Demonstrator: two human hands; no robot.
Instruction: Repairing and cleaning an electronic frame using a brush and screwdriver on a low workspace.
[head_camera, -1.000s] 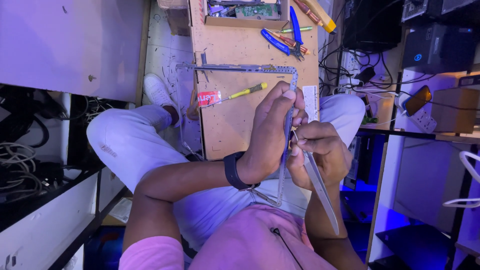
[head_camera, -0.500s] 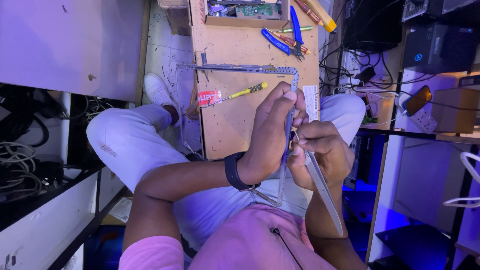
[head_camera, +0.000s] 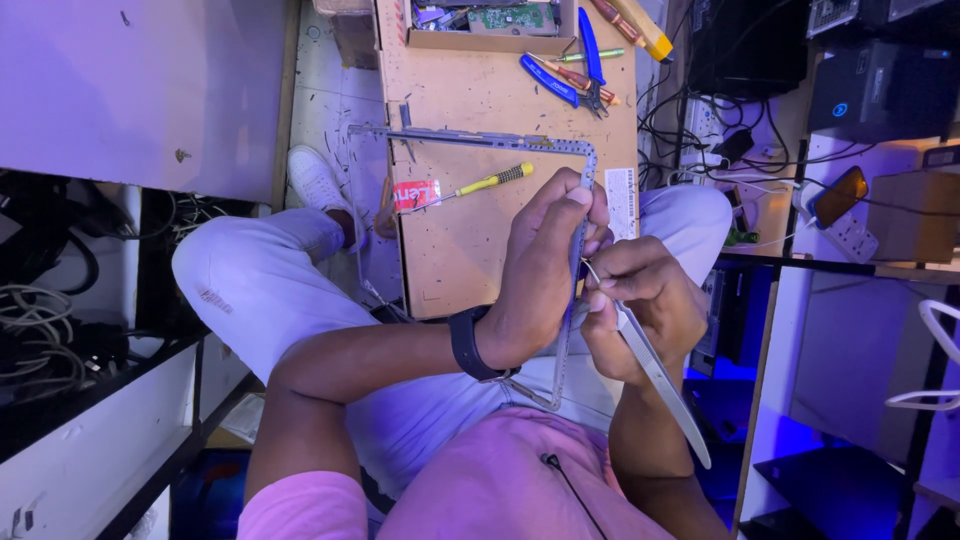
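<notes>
Thin rectangular grey metal frame (head_camera: 470, 140) with perforated edges, propped across the lap and the light wooden board (head_camera: 480, 230), one long side raised toward the chest, seemingly to bring that edge within close reach. Left hand (head_camera: 545, 270), black band on the wrist, wrapped over the frame's right rail, fingers curled shut around it, steadying it. Right hand (head_camera: 640, 305) just beside, fingertips pinched together on a long flat silvery strip (head_camera: 660, 385) trailing down past the forearm. Yellow-handled screwdriver (head_camera: 490, 182) lying loose on the board, blue-handled pliers (head_camera: 570, 65) further off.
</notes>
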